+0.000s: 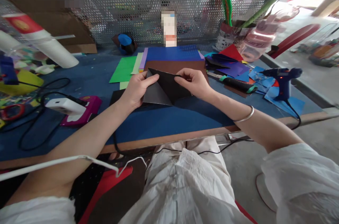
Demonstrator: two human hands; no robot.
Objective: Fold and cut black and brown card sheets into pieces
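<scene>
A sheet of black paper [165, 90], folded into a triangle, is held just above the blue table top [164, 121]. My left hand [136, 90] grips its left side, thumb on top near the fold. My right hand [194, 83] pinches the upper right edge with closed fingers. A silver bangle [245, 115] sits on my right wrist. Behind the hands lies a stack of coloured sheets: brown [174, 66], blue [173, 54] and green [124, 69].
A blue glue gun [282, 77] and a black-and-green cutter [238, 84] lie right among paper scraps. A white power strip [65, 106] with black cables sits left, near a white tube [42, 40]. A metal mesh [148, 1] backs the table.
</scene>
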